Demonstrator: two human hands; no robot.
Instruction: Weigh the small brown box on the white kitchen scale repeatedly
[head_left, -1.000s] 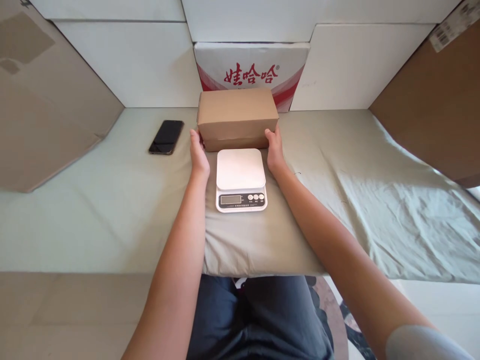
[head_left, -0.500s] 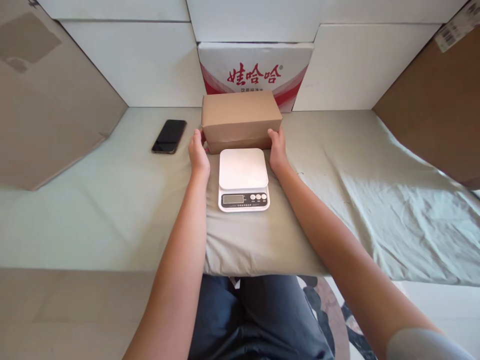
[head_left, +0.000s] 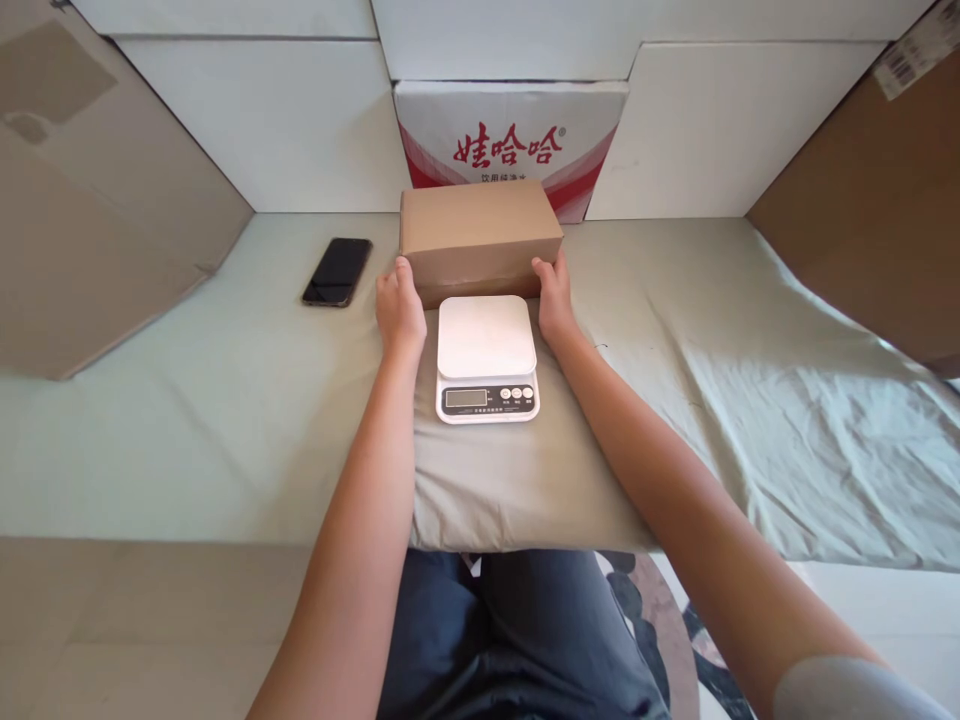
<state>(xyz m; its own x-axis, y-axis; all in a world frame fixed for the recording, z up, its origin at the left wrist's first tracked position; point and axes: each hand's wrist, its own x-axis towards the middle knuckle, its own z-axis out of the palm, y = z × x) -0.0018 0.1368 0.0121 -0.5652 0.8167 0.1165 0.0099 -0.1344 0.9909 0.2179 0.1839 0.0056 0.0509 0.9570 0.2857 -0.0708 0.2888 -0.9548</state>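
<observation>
A brown cardboard box point(head_left: 480, 235) sits just behind a white kitchen scale point(head_left: 486, 345), turned slightly askew. My left hand point(head_left: 400, 305) grips the box's front left corner, its thumb on the front face and the other fingers mostly hidden round the side. At the front right corner, my right hand point(head_left: 553, 300) holds it too, with the thumb against the front. Nothing rests on the scale's flat platform; its dark panel with a small display and round buttons faces me, and I can read no digits there.
Left of the box lies a black phone point(head_left: 337, 271) on the pale green cloth point(head_left: 247, 400). A white and red carton point(head_left: 517, 130) stands behind. Large brown cardboard pieces point(head_left: 97, 220) flank the cloth on the left, and another brown carton point(head_left: 870, 210) on the right.
My left hand has closed in on the box's left corner, its thumb now pressed on the front face. The box has shifted very slightly left. My right hand keeps its hold.
</observation>
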